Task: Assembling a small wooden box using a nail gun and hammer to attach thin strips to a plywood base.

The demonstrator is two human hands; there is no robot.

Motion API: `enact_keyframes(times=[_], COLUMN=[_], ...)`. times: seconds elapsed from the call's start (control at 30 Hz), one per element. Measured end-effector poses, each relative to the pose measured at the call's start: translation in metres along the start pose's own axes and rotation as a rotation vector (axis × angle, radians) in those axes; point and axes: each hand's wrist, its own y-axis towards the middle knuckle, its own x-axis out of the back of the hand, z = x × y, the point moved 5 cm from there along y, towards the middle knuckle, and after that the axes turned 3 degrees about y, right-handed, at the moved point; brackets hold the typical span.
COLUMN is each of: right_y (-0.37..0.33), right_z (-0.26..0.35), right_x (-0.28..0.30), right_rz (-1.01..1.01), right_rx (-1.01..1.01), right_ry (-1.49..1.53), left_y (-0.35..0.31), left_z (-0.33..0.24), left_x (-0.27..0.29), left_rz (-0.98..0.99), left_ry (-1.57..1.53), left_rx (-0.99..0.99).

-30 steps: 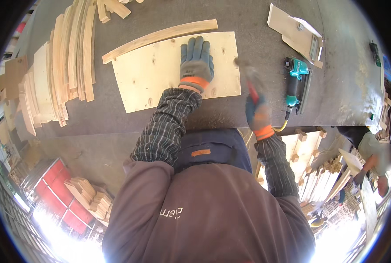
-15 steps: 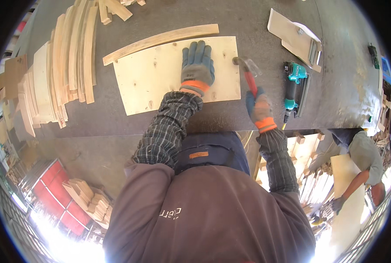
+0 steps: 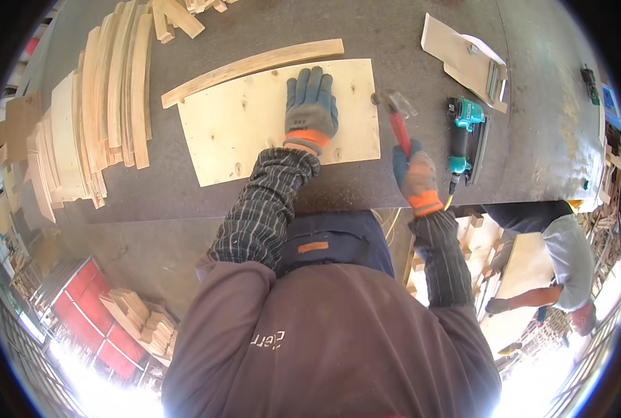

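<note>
A pale plywood panel (image 3: 234,132) lies on the dark worktable (image 3: 408,188). My left hand (image 3: 311,108), in a grey-blue glove with an orange cuff, rests flat on it with fingers stretched out. In my right hand (image 3: 416,172), gloved the same way, is a hammer (image 3: 399,129) with a red handle; its head is just off the panel's right edge. Along the far edge of the panel runs a long wooden strip (image 3: 255,68). To the right of the hammer lies a teal nail gun (image 3: 461,136) with a hose at its lower end.
Stacked wooden strips (image 3: 119,90) fill the table's left side, with short wood pieces (image 3: 178,19) at the far edge. A cardboard piece holding metal strips (image 3: 467,59) lies at the far right. Another person (image 3: 568,258) bends over a wooden board at the lower right.
My hands and the hammer have hardly moved. At the lower right the other person has shifted, and their gloved hand has moved up and left along the board.
</note>
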Motion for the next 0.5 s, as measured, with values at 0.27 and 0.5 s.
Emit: enact_keyframes(times=[0.27, 0.5], right_y=[-0.049, -0.046], right_z=[-0.014, -0.035], right_x=[-0.018, 0.001], right_rz=[0.032, -0.155], right_rx=[-0.007, -0.105], right_ry=[0.041, 0.162], left_y=[0.004, 0.005], left_z=[-0.003, 0.002], left_x=[0.006, 0.003], left_rz=[-0.036, -0.063], left_ry=[0.003, 0.01], left_rx=[-0.007, -0.009])
